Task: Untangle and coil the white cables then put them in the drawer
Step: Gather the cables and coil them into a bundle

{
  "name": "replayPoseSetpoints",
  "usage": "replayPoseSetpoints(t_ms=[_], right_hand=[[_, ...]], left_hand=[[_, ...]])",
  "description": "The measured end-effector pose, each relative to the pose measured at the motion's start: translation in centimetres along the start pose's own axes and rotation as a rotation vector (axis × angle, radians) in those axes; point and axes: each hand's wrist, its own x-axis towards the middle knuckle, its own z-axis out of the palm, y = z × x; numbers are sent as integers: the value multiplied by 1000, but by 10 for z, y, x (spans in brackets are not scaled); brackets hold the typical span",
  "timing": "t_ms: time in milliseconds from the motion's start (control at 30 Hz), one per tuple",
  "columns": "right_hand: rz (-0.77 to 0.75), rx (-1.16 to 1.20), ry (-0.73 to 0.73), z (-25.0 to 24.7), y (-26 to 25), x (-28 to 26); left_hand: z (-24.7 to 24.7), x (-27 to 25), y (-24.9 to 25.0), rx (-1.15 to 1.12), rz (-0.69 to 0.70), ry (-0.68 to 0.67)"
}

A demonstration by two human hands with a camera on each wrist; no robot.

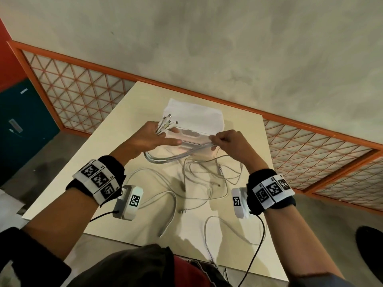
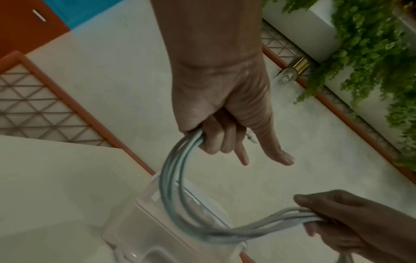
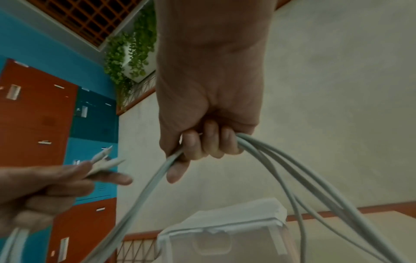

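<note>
While the white cables (image 1: 165, 160) are gripped above the table (image 1: 116, 125) by the left hand (image 1: 149, 137) near the plugs and by the right hand (image 1: 230, 141) along the run, limp, light handling is expected.

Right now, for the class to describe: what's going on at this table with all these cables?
A person is gathering white cables into one bundle above a pale table. The left hand grips the bundle near its plug ends, which stick up past the fingers. The right hand pinches the same strands further along, with a loop sagging between the hands. The rest of the cables trail loose and tangled across the table. A small translucent drawer unit stands just behind the hands; nothing has gone into it yet.
</note>
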Motion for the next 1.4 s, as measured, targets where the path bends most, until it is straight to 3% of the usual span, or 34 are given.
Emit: replayPoseSetpoints(t_ms=[167, 267, 467, 600, 700, 800, 933, 1033, 1100, 1233, 1300, 1400], right_hand=[[-118, 80, -34, 13, -25, 1], [-93, 199, 25, 6, -30, 3], [116, 381, 57, 13, 1, -12], [273, 482, 151, 28, 41, -21], [320, 466, 239, 28, 51, -21], [249, 296, 346, 13, 46, -15], [167, 47, 401, -13, 34, -4], [156, -111, 274, -18, 18, 2], [129, -171, 163, -13, 4, 5], [-87, -16, 3, 0, -23, 7], [-138, 99, -12, -1, -29, 9], [-67, 237, 0, -2, -22, 10]], left_hand=[[36, -6, 13, 153, 20, -226], [41, -3, 9, 53, 24, -219], [23, 4, 25, -99, 247, 52], [7, 12, 23, -199, 284, 241], [5, 14, 12, -61, 242, 343], [4, 19, -9, 220, 105, 444], [0, 18, -33, 358, -118, 356], [11, 17, -26, 279, 12, 389], [25, 13, -9, 70, 129, 266], [56, 4, 19, -218, -17, -189], [64, 4, 20, -263, -85, -255], [67, 9, 19, -264, -55, -210]])
